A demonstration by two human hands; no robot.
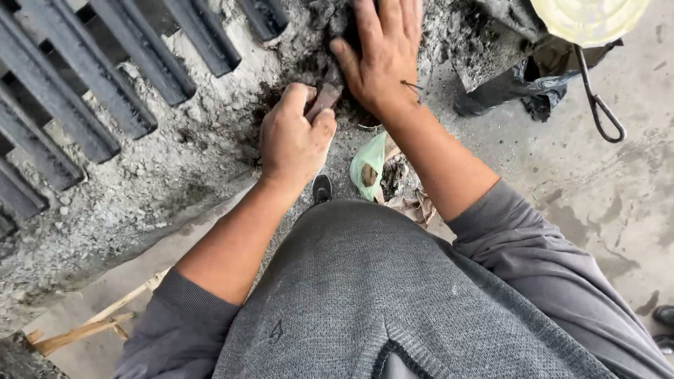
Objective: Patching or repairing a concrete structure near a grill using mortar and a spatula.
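Seen from the head camera, looking straight down past a grey knitted sweater [393, 295], both bare forearms reach forward onto a rough concrete ledge [161, 168] strewn with grey rubble and dust. The left hand [295, 137] is closed in a fist around a small reddish-brown tool handle [324, 98], whose upper end pokes out between thumb and forefinger and points into a patch of dark, damp mortar [309, 63] on the ledge. The right hand [382, 52] lies just above and to the right of it, fingers spread wide and pressed flat on the same dark patch, holding nothing; its thumb almost touches the end of the handle. To the left of the hands, several dark grey bars [91, 91] run diagonally across the ledge, with crumbled concrete between them. Below the right wrist, a crumpled pale green plastic bag [368, 165] lies with dry brown leaves [414, 203] on the floor. At the top right sits the rim of a pale yellow bucket [590, 17] with a wire handle [600, 98] hanging down, beside a black plastic sheet [519, 88]. Thin wooden sticks [91, 326] lie at the lower left.
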